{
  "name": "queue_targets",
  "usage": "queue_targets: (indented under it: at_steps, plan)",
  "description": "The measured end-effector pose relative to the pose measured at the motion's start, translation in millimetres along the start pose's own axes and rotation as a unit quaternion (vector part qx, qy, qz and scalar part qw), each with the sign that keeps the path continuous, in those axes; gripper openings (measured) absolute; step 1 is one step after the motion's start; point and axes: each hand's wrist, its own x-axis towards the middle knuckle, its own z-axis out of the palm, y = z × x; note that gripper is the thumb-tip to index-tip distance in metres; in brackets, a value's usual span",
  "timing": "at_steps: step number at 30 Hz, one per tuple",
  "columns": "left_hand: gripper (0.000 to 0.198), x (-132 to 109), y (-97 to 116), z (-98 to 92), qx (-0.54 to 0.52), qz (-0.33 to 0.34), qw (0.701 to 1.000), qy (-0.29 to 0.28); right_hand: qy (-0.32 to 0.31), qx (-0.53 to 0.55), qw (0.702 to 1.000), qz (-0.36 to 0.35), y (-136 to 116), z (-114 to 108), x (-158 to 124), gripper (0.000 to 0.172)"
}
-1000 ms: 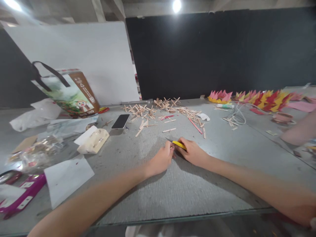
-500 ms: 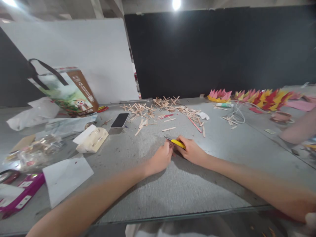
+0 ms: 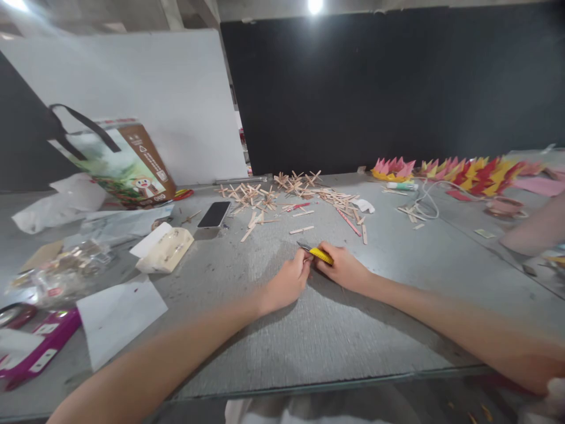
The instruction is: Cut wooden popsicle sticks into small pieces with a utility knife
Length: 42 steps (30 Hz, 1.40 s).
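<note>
My right hand [image 3: 346, 268] is closed around a yellow utility knife [image 3: 322, 255], its blade out and pointing to the upper left. Close against it, my left hand [image 3: 289, 278] is curled with its fingers pinched together. The blade passes just over the left fingertips. What the left fingers hold, if anything, is hidden between the hands. Just beyond the hands lies a loose wooden stick [image 3: 302, 230]. Farther back are a heap of wooden sticks [image 3: 339, 199] and several star-shaped stick pieces [image 3: 247, 197].
A phone [image 3: 214, 215], a tissue pack [image 3: 165, 250] and a white paper sheet [image 3: 121, 318] lie to the left, with a shopping bag [image 3: 128, 165] behind. Paper crowns [image 3: 392, 169], a white cable [image 3: 430, 203] and another person's arm [image 3: 536, 232] are at the right.
The knife and my right hand have shifted very slightly right, and the blade sits nearer the left fingertips. Everything else stays in place.
</note>
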Motion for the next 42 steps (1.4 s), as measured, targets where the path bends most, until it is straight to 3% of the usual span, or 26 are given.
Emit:
queue_targets:
  at_steps: [8, 18, 21, 25, 29, 42]
  plan:
    - [0.021, -2, -3, 1.1, 0.01, 0.027, 0.999, -0.018, 0.027, 0.014, 1.0, -0.002, 0, 0, 2, 0.006]
    - [0.017, -2, 2, -0.1, 0.025, 0.034, 0.999, 0.006, 0.034, 0.031, 0.999, 0.0, 0, -1, 3, 0.015]
    - [0.017, -1, 2, -0.7, -0.02, 0.013, 1.0, 0.014, 0.023, 0.044, 0.999, -0.001, 1, -3, 4, 0.015]
    - [0.017, 3, -4, 1.1, -0.156, -0.047, 0.986, 0.027, 0.026, 0.065, 0.998, 0.003, 3, -7, 6, 0.021]
    - [0.014, 7, -11, 4.1, -0.228, -0.055, 0.972, 0.032, 0.033, 0.073, 0.997, -0.003, 5, -10, 7, 0.023]
    - [0.014, 3, -3, -1.2, -0.157, -0.048, 0.986, 0.015, 0.035, 0.06, 0.997, -0.027, 6, -5, 1, 0.02]
